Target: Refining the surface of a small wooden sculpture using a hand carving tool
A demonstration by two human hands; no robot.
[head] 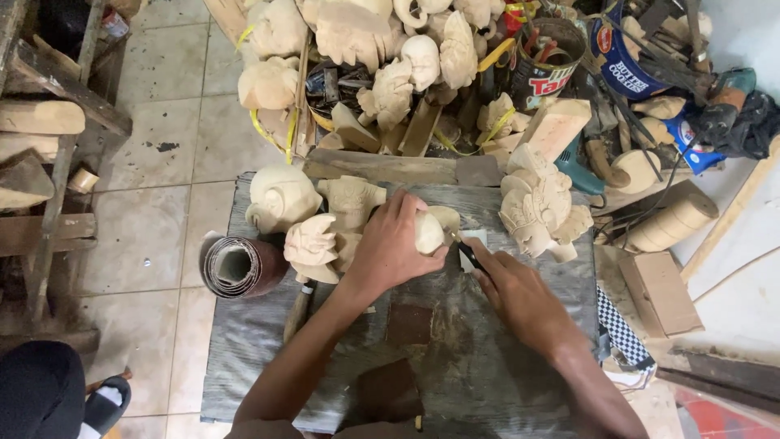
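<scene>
My left hand clasps a small pale wooden carving and steadies it on the grey wooden board. My right hand grips a thin dark-handled carving knife whose tip meets the carving's right side. Close to the left hand lie three unfinished carved figures: a round one, a flat one and a small face-like one.
A roll of sandpaper lies at the board's left edge. A larger ornate carving stands at the right. Behind is a heap of raw carvings, tins, wood blocks and tools. Brown sandpaper pieces lie on the board. Tiled floor spreads left.
</scene>
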